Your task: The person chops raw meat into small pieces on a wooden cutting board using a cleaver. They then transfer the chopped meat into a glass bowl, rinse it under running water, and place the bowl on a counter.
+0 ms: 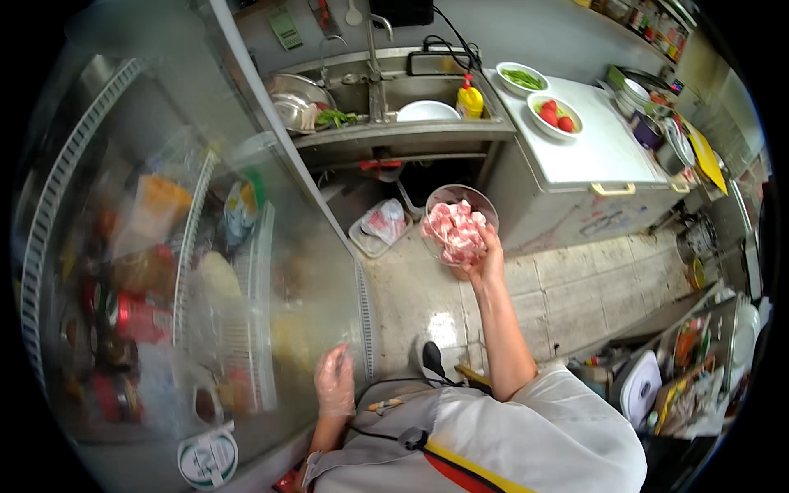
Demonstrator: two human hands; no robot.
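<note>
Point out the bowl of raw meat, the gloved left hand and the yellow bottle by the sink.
bowl of raw meat (457, 226), head view, on the pink meat pieces.
left hand (335, 382), head view, middle of the gloved hand.
yellow bottle (470, 102), head view, on its body.

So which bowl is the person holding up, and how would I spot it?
Start at the metal sink at the top, then look down past its front edge to the tiled floor. There the right hand holds up a clear bowl. It is the only bowl piled with pink chunks of raw meat; the white bowls on the counter hold green beans and tomatoes.
</note>
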